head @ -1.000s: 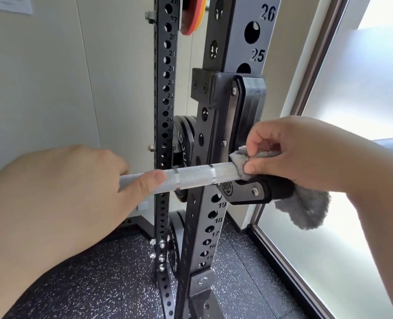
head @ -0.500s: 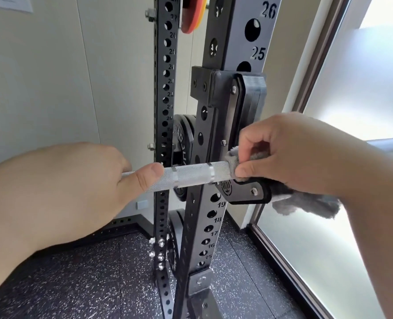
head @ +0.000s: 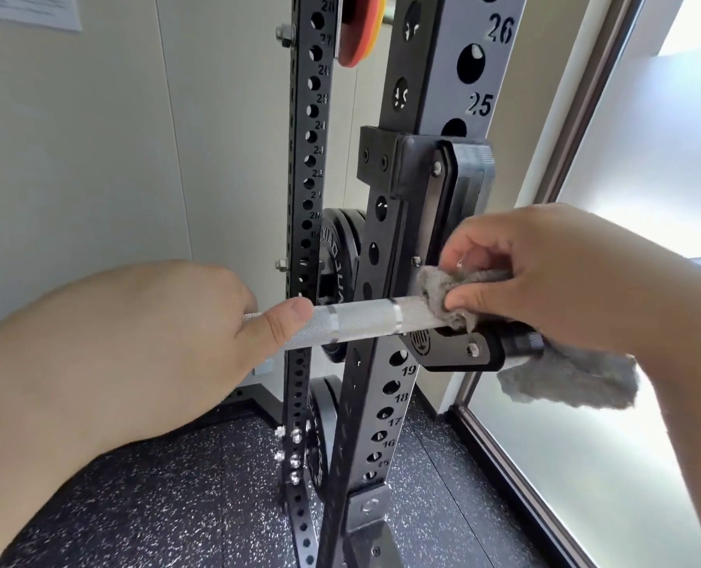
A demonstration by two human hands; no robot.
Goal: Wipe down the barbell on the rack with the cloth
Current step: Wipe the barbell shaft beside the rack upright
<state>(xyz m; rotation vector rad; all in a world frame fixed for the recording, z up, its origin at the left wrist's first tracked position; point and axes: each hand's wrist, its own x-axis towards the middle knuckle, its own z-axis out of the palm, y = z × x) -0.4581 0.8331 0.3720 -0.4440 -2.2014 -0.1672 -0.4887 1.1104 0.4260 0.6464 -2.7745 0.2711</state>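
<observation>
A silver knurled barbell point(head: 365, 321) lies across the black J-hook point(head: 459, 354) of the rack upright point(head: 381, 403). My left hand point(head: 148, 346) grips the bar at the left, thumb laid along the knurling. My right hand point(head: 562, 276) pinches a grey fluffy cloth point(head: 443, 293) wrapped round the bar just above the hook. The loose end of the cloth point(head: 570, 379) hangs below my right wrist. The bar under the cloth and past the hook is hidden.
A second perforated black upright point(head: 303, 157) stands behind, with black weight plates point(head: 336, 256) stored between the uprights and an orange plate point(head: 361, 30) higher up. A frosted glass window point(head: 627, 403) runs along the right. The floor is black speckled rubber point(head: 176, 506).
My right hand with the cloth shifted slightly along the bar by the hook, and the hanging end of the cloth swung. My left hand kept its grip.
</observation>
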